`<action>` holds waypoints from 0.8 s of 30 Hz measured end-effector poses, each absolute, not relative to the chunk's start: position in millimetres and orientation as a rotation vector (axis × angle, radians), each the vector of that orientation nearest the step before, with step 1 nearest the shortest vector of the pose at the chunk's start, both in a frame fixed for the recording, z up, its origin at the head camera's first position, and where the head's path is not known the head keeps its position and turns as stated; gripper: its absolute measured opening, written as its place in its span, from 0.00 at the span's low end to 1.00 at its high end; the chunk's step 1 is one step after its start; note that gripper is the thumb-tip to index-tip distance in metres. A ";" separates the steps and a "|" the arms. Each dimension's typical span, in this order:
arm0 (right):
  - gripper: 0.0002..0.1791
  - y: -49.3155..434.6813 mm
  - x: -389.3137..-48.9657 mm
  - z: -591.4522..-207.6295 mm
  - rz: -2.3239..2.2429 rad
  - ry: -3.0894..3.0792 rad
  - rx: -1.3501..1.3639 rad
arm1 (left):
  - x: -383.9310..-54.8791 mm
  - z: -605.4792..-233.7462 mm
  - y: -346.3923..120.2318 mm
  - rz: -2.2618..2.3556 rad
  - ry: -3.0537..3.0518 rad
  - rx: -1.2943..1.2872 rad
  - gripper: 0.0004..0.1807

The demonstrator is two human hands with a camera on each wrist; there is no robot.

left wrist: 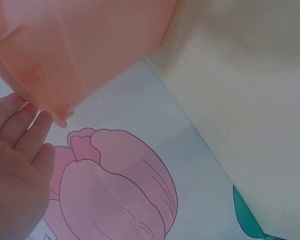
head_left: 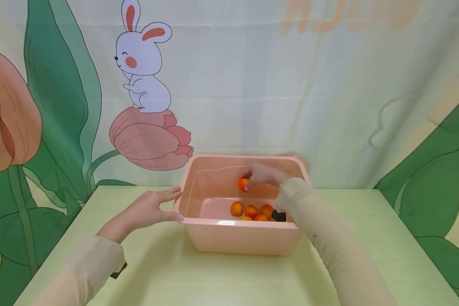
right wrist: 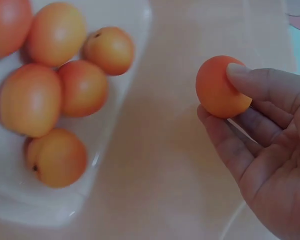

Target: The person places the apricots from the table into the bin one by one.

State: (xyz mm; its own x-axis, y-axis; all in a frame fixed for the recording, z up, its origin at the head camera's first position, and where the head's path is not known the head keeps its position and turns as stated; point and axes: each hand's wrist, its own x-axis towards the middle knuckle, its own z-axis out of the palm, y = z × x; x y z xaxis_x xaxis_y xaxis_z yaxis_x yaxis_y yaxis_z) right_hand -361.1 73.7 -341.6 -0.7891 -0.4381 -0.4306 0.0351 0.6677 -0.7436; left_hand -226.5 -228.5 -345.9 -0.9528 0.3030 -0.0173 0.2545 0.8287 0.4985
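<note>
A pink plastic basin [head_left: 245, 240] stands on the table. Inside it, my right hand [head_left: 265, 175] pinches an orange-red apricot [head_left: 242, 184] between thumb and fingers, held above the floor of the basin. The right wrist view shows the thumb across the top of this held apricot [right wrist: 220, 89]. Several more apricots [head_left: 236, 208] lie together on the basin's floor, partly hidden by its front wall in the head view. My left hand [head_left: 147, 208] touches the basin's left rim, thumb at the near corner; in the left wrist view its fingers [left wrist: 32, 137] extend fairly straight against the rim.
The pale green table [head_left: 153, 272] extends on both sides of the basin. Close behind the basin hangs a printed curtain [head_left: 229, 93] with a rabbit, tulips and leaves. A dark wrist piece [head_left: 279, 215] on the right sleeve overlaps the basin's near right corner.
</note>
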 end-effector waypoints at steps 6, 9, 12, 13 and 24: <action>0.21 69.1 -361.2 -354.4 -1.173 2.137 -0.002 | -226.2 -344.0 -229.0 0.771 2.918 0.448 0.49; 0.22 69.9 -373.5 -369.7 -1.174 2.133 0.026 | -225.4 -343.1 -229.6 0.769 2.920 0.445 0.49; 0.22 70.6 -381.3 -379.1 -1.156 2.147 0.026 | -225.1 -342.9 -229.8 0.768 2.921 0.438 0.49; 0.22 70.9 -382.5 -381.2 -1.152 2.147 0.020 | -225.1 -343.0 -229.8 0.767 2.923 0.439 0.49; 0.12 73.7 -388.3 -399.6 -1.071 2.140 -0.198 | -225.5 -343.8 -228.7 0.775 2.931 0.481 0.48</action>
